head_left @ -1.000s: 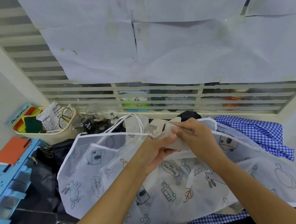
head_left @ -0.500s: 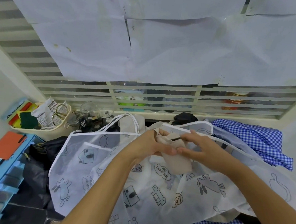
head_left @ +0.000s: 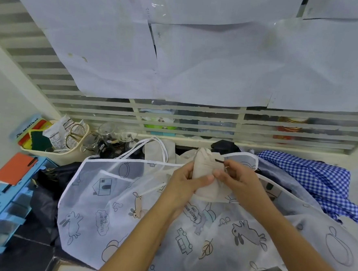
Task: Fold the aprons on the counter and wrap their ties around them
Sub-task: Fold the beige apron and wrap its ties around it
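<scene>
A beige apron [head_left: 203,168] is rolled into a tight upright bundle, held above the pile between both hands. My left hand [head_left: 184,182] wraps around its left side and lower part. My right hand [head_left: 234,177] grips its right side, the fingers pinching a thin dark tie [head_left: 219,161] near the top. Underneath lies a sheer white apron [head_left: 126,212] printed with rabbits, cars and houses, spread wide over the counter, its white ties [head_left: 152,146] looping toward the back. A blue gingham apron [head_left: 310,178] is crumpled at the right. A dark apron [head_left: 47,187] lies at the left under the white one.
A cream basket [head_left: 66,157] with scissors, packets and sponges stands at the back left beside several glasses [head_left: 110,134]. A blue drawer unit [head_left: 1,214] with an orange notebook [head_left: 14,168] is at the left. A slatted window with taped paper runs behind the counter.
The beige bundle has been turned from lying sideways to standing upright and is rolled tighter. Both hands shifted slightly right, and my right hand now pinches the dark tie.
</scene>
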Tool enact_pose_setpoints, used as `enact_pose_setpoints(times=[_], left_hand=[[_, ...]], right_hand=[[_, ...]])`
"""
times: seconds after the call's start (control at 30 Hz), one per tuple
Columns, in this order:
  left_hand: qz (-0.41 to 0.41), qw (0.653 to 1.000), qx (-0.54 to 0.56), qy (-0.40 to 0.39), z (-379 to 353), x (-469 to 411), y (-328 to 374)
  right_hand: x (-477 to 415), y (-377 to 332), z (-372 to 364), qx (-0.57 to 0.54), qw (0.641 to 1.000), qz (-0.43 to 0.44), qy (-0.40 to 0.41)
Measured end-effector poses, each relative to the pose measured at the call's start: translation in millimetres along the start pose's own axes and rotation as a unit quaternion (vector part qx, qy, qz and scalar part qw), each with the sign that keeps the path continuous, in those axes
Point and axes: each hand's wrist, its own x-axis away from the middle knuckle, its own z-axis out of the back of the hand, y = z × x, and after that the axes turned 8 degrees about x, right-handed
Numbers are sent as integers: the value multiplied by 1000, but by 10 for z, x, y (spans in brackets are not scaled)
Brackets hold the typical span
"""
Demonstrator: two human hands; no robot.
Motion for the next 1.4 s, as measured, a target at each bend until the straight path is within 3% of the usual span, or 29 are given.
enact_pose_setpoints(times=[0.13, 0.27, 0.4, 0.57, 0.7, 0.87, 1.07, 1.2, 1.3, 1.4], left_hand=[[5, 998, -63, 26, 49, 40, 43], [7, 993, -113, 39, 95, 82, 42], [0, 995, -97, 37, 142, 112, 89], [18, 999, -30, -20, 233, 157, 175], [20, 996, 11, -87, 353, 201, 237], [-6, 987, 8, -162, 492, 227, 360], [-35, 991, -9, -128, 626, 213, 468], [-31, 988, -76, -132, 728, 241, 553], [-26, 986, -128, -102, 847, 222, 623], [-15, 983, -162, -86, 977, 176, 694]], right_hand=[[-51, -27, -16, 26, 999, -27, 31], [-138, -147, -40, 18, 1000, 11, 18], [-185, -268, -112, -5, 999, 10, 33], [-280, -360, -162, -21, 998, -24, 50], [-390, -428, -114, -170, 976, -137, -19], [-407, -533, -211, -249, 940, -197, -124], [-498, -591, -333, -276, 908, -211, -234], [-583, -608, -452, -269, 892, -207, -297], [-629, -620, -546, -215, 904, -222, -296], [-684, -635, -626, -122, 955, -202, -177]])
